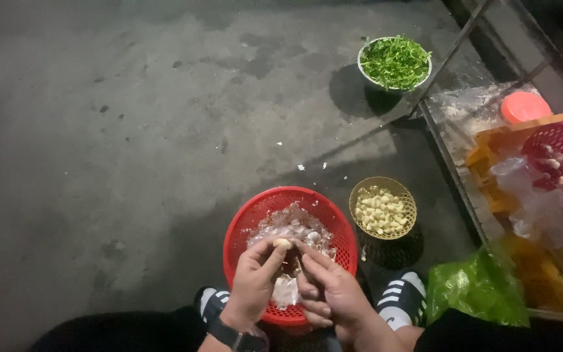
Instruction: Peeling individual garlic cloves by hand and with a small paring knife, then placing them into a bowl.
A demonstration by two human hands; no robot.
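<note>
Left hand pinching a pale garlic clove between thumb and fingertips, closed on it, just above the red basket of papery skins. Right hand curled close beside, fingertips touching the same clove, sharing the grip. Red basket down on the concrete floor, near, between two striped sandals. Just right of it, a small yellow basket of peeled cloves. Far right, a white bowl of green herbs. Near right, a green plastic bag.
</note>
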